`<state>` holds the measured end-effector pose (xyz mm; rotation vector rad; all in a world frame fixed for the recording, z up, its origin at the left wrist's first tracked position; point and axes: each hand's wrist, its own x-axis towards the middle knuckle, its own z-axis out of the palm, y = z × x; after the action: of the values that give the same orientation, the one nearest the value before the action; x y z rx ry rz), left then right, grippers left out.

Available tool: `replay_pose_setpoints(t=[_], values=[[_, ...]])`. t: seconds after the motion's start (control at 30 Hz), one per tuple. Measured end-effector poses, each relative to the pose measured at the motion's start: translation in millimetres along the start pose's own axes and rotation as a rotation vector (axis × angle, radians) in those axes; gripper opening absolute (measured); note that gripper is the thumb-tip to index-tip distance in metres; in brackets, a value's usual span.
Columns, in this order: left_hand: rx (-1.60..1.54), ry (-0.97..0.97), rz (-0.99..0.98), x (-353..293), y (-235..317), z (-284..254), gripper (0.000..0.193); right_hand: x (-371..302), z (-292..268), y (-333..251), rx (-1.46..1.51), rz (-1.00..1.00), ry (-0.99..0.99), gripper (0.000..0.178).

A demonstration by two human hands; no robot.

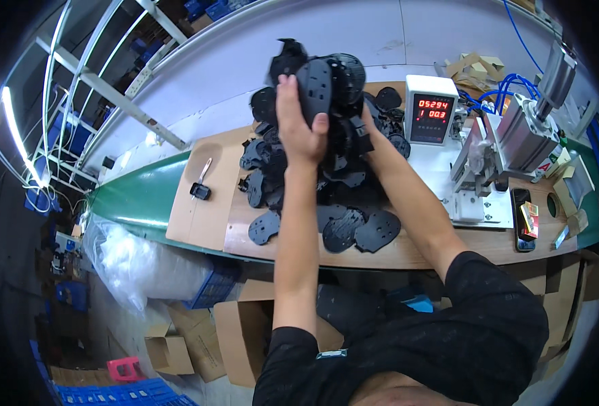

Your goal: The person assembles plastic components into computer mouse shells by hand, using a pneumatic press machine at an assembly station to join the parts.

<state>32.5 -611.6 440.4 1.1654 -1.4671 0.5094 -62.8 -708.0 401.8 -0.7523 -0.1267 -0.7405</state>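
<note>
Both hands are raised above the bench, holding a bundle of black plastic parts (333, 78). My left hand (298, 125) wraps the front of the bundle, thumb over a flat oval piece with holes. My right hand (367, 125) is mostly hidden behind the bundle; only its wrist and part of its fingers show. Below the hands a heap of the same black oval plates (353, 227) covers the wooden worktop (414, 254).
A white counter box with red digits (429, 108) stands right of the heap, beside a pneumatic press with blue hoses (516, 139). A small black tool (200, 189) lies on cardboard at the left. A phone (521, 216), cardboard boxes (198, 338) and plastic bags (130, 264) sit around and below.
</note>
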Motion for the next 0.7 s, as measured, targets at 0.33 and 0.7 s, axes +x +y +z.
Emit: replay_pose_setpoints(t=[0.33,0.7], values=[[-0.216,-0.034,-0.178,-33,-29,70,0.092,-10,-51,-20,-0.162,-0.062,0.413,0.052],[-0.191,-0.092,-0.202,-54,-50,75,0.069,-2,-80,-24,-0.494,-0.367,0.44,0.052]])
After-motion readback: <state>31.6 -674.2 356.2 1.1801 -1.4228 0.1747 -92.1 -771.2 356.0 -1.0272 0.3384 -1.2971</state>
